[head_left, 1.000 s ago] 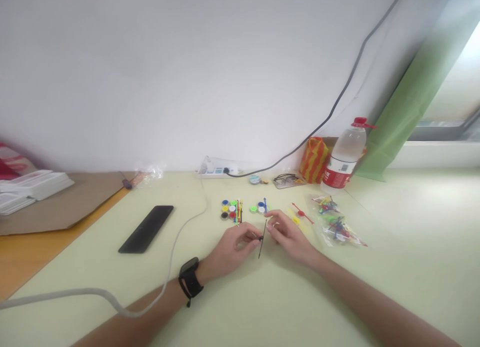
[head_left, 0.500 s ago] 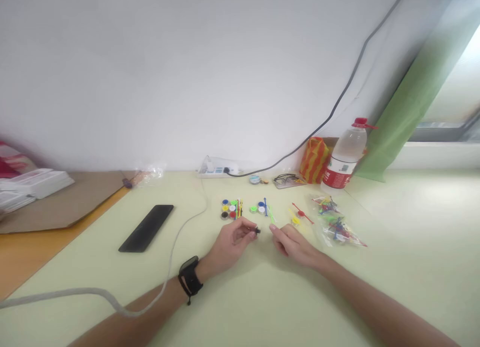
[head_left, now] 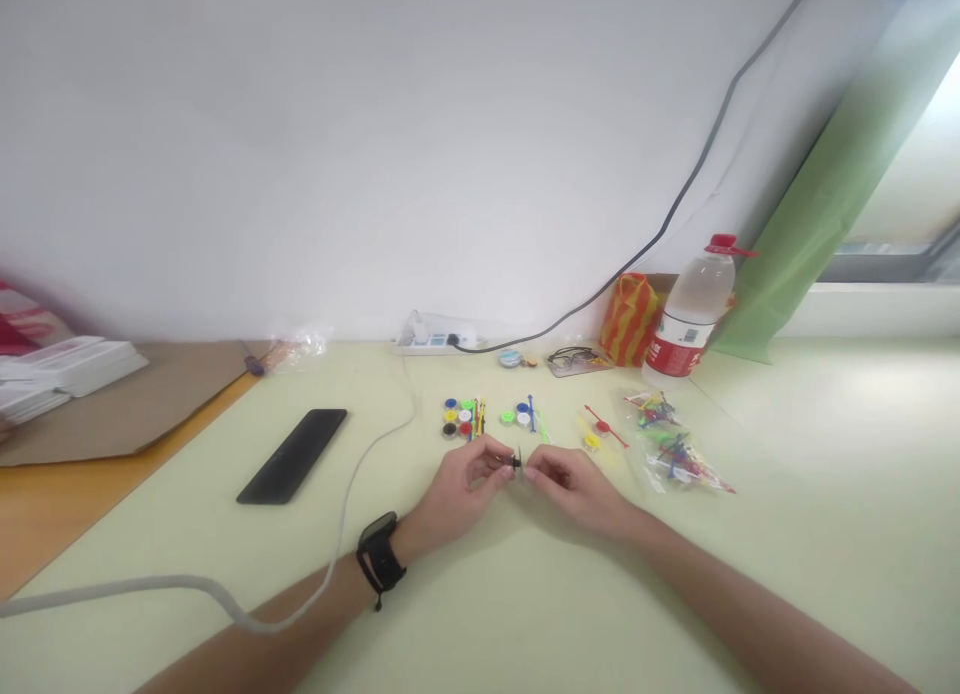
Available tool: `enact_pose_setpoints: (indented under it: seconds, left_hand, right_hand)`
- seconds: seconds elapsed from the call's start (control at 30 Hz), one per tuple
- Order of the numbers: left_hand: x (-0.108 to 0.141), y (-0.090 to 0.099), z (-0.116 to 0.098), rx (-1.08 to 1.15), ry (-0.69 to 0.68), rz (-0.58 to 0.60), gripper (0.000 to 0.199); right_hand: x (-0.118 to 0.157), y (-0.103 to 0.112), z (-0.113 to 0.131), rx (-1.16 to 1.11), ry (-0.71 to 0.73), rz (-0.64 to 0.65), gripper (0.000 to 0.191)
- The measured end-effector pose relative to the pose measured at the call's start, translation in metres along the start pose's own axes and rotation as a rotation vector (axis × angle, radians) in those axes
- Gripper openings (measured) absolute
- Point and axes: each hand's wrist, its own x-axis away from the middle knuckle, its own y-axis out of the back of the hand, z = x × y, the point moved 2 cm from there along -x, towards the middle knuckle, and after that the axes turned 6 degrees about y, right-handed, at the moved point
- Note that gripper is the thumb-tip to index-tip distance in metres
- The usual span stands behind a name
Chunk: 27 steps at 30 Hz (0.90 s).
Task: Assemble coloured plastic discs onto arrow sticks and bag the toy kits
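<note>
Left hand [head_left: 463, 486]: gripping black piece [head_left: 516, 463] between thumb and fingertips, just above near side of discs
Right hand [head_left: 583, 486]: curling, thumb and index fingertips coming close together beside strip; can't tell if they are pinching it
Black piece: sitting at left fingertips, between the hands
Strip [head_left: 520, 455]: thin, dark, standing roughly upright at right side of black piece
Left discs [head_left: 465, 417]: six, lying in two columns: blue, yellow, black; green, white, red
Left arrows [head_left: 477, 419]: several colours, lying just right of those discs
Middle discs [head_left: 523, 420]: green, blue and white, lying beyond the hands
Blue arrow [head_left: 532, 413]: lying just right of middle discs
Green arrow [head_left: 543, 430]: lying near blue arrow, close to right hand
Red disc [head_left: 601, 429]: lying right of middle group, red arrow [head_left: 616, 438] running past it diagonally
Yellow disc [head_left: 592, 442]: lying just on near side of red disc
Bags [head_left: 679, 454]: clear, holding coloured pieces, lying to the right
Black slab [head_left: 292, 457]: lying flat, left of hands
Watch [head_left: 381, 554]: wrapping left wrist
Bottle [head_left: 690, 319]: standing far right, beside striped bag [head_left: 628, 320]
Power strip [head_left: 439, 341]: lying far side by wall
Table [head_left: 480, 614]: holding all this
</note>
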Motion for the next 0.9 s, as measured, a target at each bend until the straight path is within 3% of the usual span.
enact_pose_setpoints:
  seconds: [0.23,0.37,0.6,0.77,0.9]
  left_hand:
    - [0.001,0.0,-0.006,0.075,0.007,0.022,0.02]
    - [-0.004,0.004,-0.01,0.131,0.031,-0.032,0.02]
    - [-0.008,0.008,-0.011,0.218,0.144,-0.056,0.03]
    - [-0.009,0.008,-0.002,0.314,0.23,-0.006,0.031]
    - [-0.01,0.009,-0.001,0.325,0.234,0.008,0.033]
  right_hand:
    - [0.0,0.001,0.004,0.016,0.022,0.004,0.026]
    - [0.001,0.002,0.005,0.055,0.022,-0.004,0.021]
    - [0.004,0.001,0.002,0.139,0.05,0.001,0.016]
    - [0.008,0.001,0.002,0.231,0.094,-0.014,0.044]
    - [0.01,-0.003,0.003,0.076,0.071,-0.086,0.068]
